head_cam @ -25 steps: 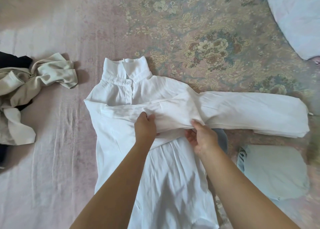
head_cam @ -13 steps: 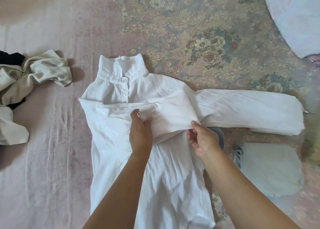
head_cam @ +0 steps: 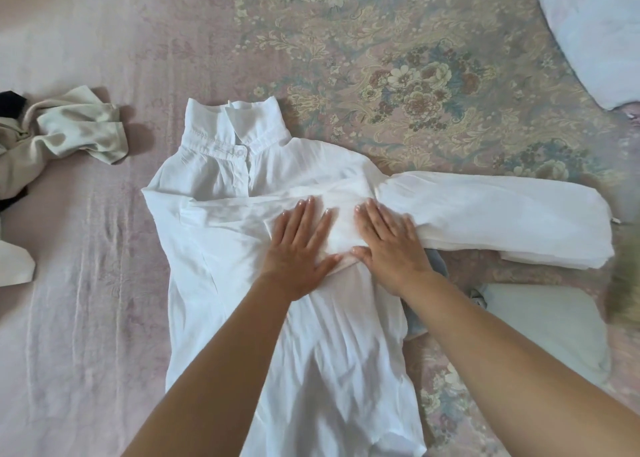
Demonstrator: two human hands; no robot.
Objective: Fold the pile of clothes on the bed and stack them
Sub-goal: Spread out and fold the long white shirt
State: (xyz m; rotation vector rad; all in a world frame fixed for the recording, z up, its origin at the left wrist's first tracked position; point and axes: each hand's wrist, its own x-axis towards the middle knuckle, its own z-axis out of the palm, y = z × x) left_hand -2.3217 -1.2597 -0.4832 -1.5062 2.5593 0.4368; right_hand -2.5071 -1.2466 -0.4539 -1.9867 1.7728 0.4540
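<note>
A white collared shirt lies flat on the bed, collar away from me, with one sleeve folded across its chest and the other sleeve stretched out to the right. My left hand presses flat on the folded sleeve at the chest, fingers straight and spread. My right hand presses flat beside it, thumb near the sleeve's lower edge. A folded pale blue-green garment lies to the right, below the outstretched sleeve. A grey cloth peeks out under my right wrist.
A rumpled heap of beige and black clothes sits at the left edge. The bedcover is pink on the left and floral on the right. A pale pillow fills the top right corner.
Both hands let go of the pinched sleeve fabric and now lie flat on it, fingers spread. The view shifted a little closer to the shirt.
</note>
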